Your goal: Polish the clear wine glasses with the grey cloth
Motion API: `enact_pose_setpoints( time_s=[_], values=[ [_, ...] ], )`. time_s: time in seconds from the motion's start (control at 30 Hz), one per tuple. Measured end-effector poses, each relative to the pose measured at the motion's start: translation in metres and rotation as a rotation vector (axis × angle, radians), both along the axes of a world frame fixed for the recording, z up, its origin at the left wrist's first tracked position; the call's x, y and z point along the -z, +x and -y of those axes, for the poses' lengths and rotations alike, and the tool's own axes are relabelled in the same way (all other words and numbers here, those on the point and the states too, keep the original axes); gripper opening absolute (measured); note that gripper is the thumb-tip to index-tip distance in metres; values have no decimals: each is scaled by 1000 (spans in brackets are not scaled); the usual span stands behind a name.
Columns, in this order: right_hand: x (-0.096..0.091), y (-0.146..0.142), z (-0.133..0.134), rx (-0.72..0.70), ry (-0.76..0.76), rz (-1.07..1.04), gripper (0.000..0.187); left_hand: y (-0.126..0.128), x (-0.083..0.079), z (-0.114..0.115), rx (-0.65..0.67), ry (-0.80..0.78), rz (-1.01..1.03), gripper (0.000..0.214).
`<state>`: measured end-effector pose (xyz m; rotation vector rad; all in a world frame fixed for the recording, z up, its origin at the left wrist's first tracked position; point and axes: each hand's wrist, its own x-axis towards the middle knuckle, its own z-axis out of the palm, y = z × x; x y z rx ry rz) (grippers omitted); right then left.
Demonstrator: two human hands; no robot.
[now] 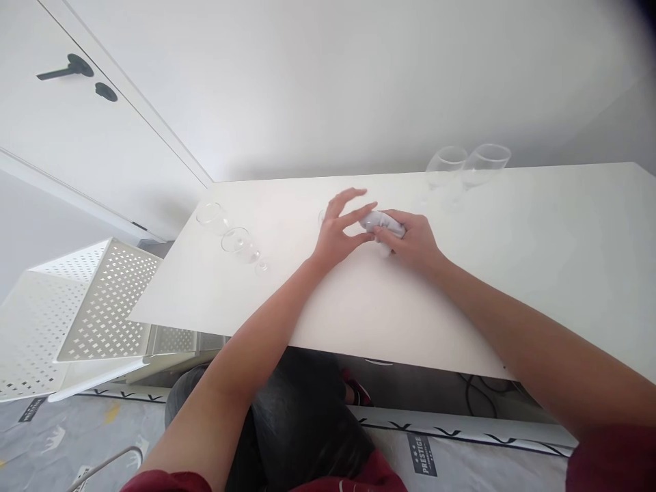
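My right hand point(410, 239) is closed on a small wad of pale grey cloth point(376, 220) at the middle of the white table point(538, 239). My left hand point(341, 229) faces it, fingers spread and curved, thumb and forefinger touching the cloth. A faint rim at the left hand's far side looks like a clear glass point(322, 217) held under those fingers; its shape is hard to make out.
Two clear stemmed glasses point(212, 217) point(240, 242) lie on their sides near the table's left end. Two more glasses point(445, 165) point(489, 162) stand at the back right by the wall. A white perforated rack point(97, 301) sits lower left. A door with a black handle point(66, 68) is upper left.
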<state>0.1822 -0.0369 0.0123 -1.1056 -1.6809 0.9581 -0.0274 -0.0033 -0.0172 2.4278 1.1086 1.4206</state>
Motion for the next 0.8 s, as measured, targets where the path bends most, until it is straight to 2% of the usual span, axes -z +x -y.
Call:
enact_pose_setpoints(
  time_s=[0.07,0.13,0.23,0.33,0.4,0.5,0.53,0.6,0.7,0.8],
  values=[
    [-4,1,0,-20,-28,24,37,-1,2,-1,75,-6,-6,43],
    [-6,2,-1,-56,-64,19,38,-1,2,-1,94,7,-13,41],
    [-7,1,0,-42,-73,-16,42,3,-5,4,67,4,-21,38],
    [-6,0,0,74,-47,-91,45,11,-13,16,-22,-49,104,38],
    [-3,1,-2,203,-12,-156,47,16,-16,25,-58,-196,282,43],
    [3,5,-6,311,86,-166,48,21,-13,28,6,-613,533,52],
    [5,5,-7,291,122,-140,46,22,-11,26,53,-726,606,56],
    [9,4,-9,169,191,-47,40,21,-9,21,157,-837,721,65],
    [11,0,-10,-41,308,152,33,17,-11,13,226,-850,784,67],
    [12,-2,-11,-57,382,242,33,13,-15,11,187,-844,822,62]
  ],
)
